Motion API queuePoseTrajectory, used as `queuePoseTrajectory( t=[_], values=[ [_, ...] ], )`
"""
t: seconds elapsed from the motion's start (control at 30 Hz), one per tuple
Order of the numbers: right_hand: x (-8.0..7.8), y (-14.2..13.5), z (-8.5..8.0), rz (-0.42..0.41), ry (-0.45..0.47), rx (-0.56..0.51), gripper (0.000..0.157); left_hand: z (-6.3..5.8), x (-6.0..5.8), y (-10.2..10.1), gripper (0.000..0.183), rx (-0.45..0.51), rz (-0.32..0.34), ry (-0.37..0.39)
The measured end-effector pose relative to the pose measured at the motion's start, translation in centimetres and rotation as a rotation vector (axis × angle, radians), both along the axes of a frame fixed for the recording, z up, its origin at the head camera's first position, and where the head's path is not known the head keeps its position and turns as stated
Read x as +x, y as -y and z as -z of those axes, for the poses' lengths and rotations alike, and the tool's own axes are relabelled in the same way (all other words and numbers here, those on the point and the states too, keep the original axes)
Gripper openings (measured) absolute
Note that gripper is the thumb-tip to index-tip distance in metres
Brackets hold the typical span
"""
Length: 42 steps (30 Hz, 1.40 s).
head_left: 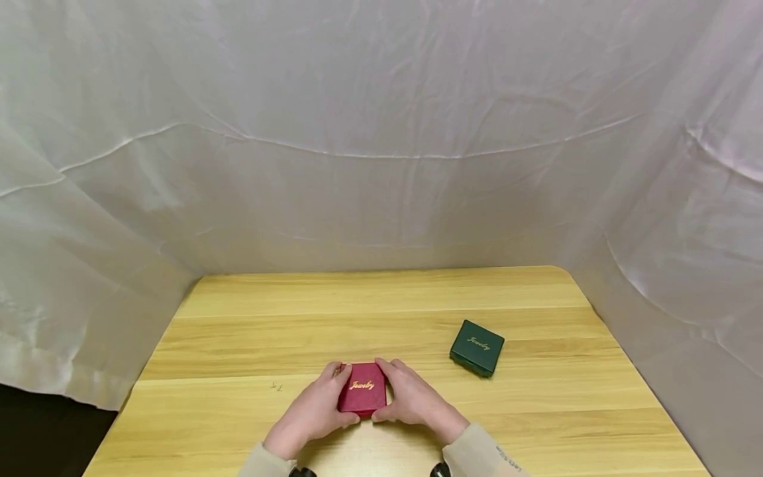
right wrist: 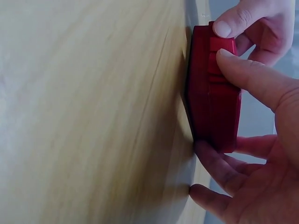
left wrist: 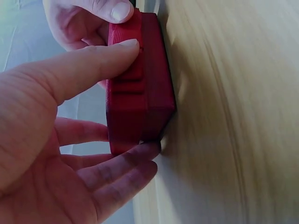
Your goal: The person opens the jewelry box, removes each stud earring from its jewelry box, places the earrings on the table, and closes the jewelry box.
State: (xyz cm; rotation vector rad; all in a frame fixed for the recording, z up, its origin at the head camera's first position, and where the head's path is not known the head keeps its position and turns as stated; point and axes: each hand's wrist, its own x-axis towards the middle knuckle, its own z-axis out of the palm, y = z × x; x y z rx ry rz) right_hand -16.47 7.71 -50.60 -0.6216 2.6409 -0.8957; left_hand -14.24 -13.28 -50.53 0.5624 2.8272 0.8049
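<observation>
A small red jewelry box (head_left: 362, 387) with gold "Jewelry" lettering on its lid sits low at the wooden tabletop, lid down. My left hand (head_left: 318, 405) grips its left side, fingers around the far corner. From the other side my right hand (head_left: 412, 396) holds the right edge in the same way. In the left wrist view both thumbs press the front face of the red box (left wrist: 159, 70), over a flat ribbon bow (left wrist: 128, 77). The right wrist view shows the fingers of that hand curled under the far end of the box (right wrist: 201, 102).
A dark green jewelry box (head_left: 477, 348), also lettered in gold and shut, lies turned at an angle to the right, beyond the right hand. The wooden table (head_left: 238, 338) has rounded far corners. Pale draped cloth (head_left: 381, 199) closes off its back and sides.
</observation>
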Motion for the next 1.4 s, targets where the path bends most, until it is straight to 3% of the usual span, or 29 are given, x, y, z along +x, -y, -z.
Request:
queuePoseTrajectory(
  t=[0.2,0.77,1.13,1.4],
  values=[
    [0.3,0.5,0.0,0.017,-0.003,0.004,0.099,0.2,-0.1,0.5,0.087,0.061,-0.012,-0.006],
    [0.0,3.8,0.3,0.014,-0.053,-0.013,0.099,-0.4,-0.6,4.1,0.085,0.069,-0.053,-0.073],
    [-0.3,6.1,0.5,-0.010,-0.064,0.003,0.099,-0.1,-1.0,6.4,0.084,0.061,-0.069,-0.099],
    [-0.6,7.2,0.5,-0.022,-0.054,0.037,0.099,-0.2,-1.3,7.2,0.085,0.057,-0.100,-0.062]
  ],
)
